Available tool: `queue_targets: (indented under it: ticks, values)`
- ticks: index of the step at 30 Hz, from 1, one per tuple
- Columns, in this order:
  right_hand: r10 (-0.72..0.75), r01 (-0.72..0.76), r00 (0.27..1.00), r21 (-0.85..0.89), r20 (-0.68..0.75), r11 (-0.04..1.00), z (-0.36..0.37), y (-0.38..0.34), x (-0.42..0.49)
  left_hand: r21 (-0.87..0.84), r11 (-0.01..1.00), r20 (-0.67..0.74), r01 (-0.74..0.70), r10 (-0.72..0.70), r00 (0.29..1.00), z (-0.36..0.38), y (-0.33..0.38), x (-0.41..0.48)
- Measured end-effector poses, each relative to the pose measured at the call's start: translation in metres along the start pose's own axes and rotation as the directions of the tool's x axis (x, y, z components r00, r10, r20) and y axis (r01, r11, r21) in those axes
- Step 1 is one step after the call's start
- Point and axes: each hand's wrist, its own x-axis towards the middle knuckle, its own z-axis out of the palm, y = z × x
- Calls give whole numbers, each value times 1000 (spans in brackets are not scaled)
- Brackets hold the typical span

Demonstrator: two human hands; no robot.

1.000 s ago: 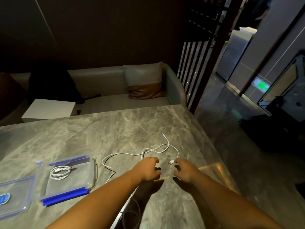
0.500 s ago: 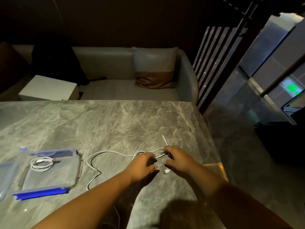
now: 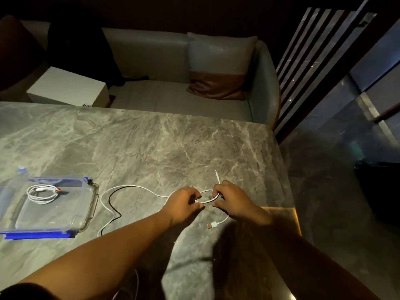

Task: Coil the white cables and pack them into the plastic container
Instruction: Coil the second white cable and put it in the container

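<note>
At the bottom of the frame we see our two bare forearms, which reach up toward the middle of the grey marbled surface [image 3: 151, 144]. Just above them, a little right of the centre, a USB plug [image 3: 212, 224] at one end of the loose white cable [image 3: 129, 187] lies on the surface, below and between the two hands. The left hand [image 3: 184, 202] and the right hand [image 3: 232, 201] are close together at the centre right. Each grip is pressed together on the cable, and between them the cable forms one small loop. The other thin end of the cable points upward just above the right hand.

From the left hand the cable runs to the left in a wide curve and then bends down toward the lower left, flat on the surface.

At the left edge of the frame stands the clear plastic container [image 3: 89, 204] with blue clips, near the curve of the cable but apart from it. A coiled white cable [image 3: 42, 193] already lies inside it, in the upper part.

Beyond the far edge of the surface, in the upper part of the frame, is a grey sofa [image 3: 151, 61] with a grey and brown cushion [image 3: 218, 68], and on the left a white box [image 3: 67, 86].
</note>
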Motion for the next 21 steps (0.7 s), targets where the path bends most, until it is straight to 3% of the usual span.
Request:
queue_targets:
  ticks: [7,11,21]
  values:
    - [22,-13,998,128,-65,992,2,-3,-1,-85,996,-47,32,-36,998,10,2,5]
    - [29,-2,992,222,-119,975,-2,-11,-8,-108,994,-3,-20,19,1000,7,-2,1]
    - [-12,51,980,191,-200,980,-16,-43,-36,-198,975,-47,-104,96,994,-19,5,-26]
